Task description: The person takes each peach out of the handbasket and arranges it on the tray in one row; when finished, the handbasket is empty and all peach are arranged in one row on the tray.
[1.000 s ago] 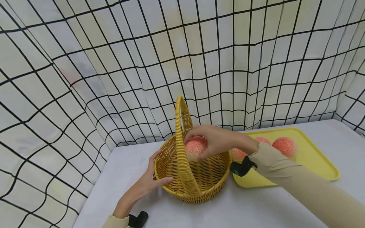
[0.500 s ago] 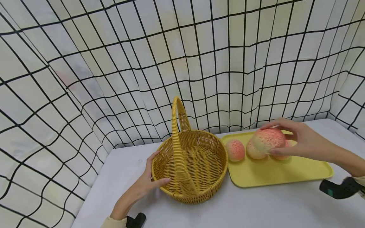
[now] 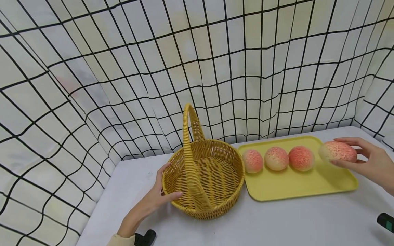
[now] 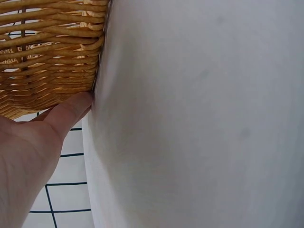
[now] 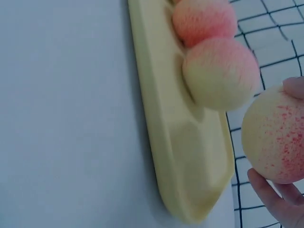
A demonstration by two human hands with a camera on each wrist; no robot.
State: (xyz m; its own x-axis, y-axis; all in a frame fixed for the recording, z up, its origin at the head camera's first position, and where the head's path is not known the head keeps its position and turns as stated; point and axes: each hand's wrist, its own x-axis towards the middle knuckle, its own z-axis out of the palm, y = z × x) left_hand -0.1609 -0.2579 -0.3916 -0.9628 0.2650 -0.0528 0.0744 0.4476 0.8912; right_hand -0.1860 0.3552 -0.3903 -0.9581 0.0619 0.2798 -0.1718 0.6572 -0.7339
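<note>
A round wicker basket (image 3: 237, 200) with a tall arched handle stands on the white table. My left hand (image 3: 150, 200) grips its left side, thumb lying over the rim; in the left wrist view, fingers press the woven wall (image 4: 57, 71) low down near the cloth. Pinched between the thumb and fingers of my right hand (image 3: 373, 164) is a pink and cream peach (image 3: 337, 151), held over the right end of the yellow tray (image 3: 295, 189). Three more peaches sit in a row on that tray, among them a redder peach (image 3: 301, 158). In the right wrist view the held peach (image 5: 278, 135) is partly cut off.
The tray's left edge is close beside the basket's right side. Behind the table rises a white cloth wall with a black grid net (image 3: 215, 68), which also closes off the left and right. White tabletop (image 3: 261, 222) shows in front.
My right hand moved from inside the basket to the tray, and the peach it carries is now at the tray's right end. My left hand stays on the basket, which holds no peach now.
</note>
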